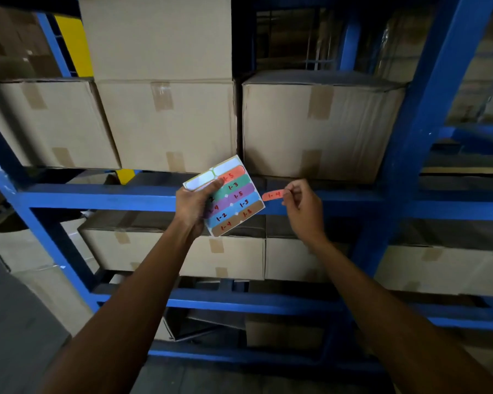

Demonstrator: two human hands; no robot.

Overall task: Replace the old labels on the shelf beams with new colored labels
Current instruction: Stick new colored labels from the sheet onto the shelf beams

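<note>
Fingertips (pixel 288 193) of your right hand (pixel 303 210) pinch the orange label (pixel 273 195) by one end, adhesive kept free, just before the blue beam (pixel 103 197); left hand (pixel 195 206) grips the label sheet (pixel 228 196) nearby for resupply.

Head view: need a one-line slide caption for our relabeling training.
Right hand pinches an orange label at the blue shelf beam; left hand holds the label sheet.

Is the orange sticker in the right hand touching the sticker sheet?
Apart. The head view shows a strip of blue shelf beam between the orange sticker, pinched by the right hand, and the sticker sheet.
</note>
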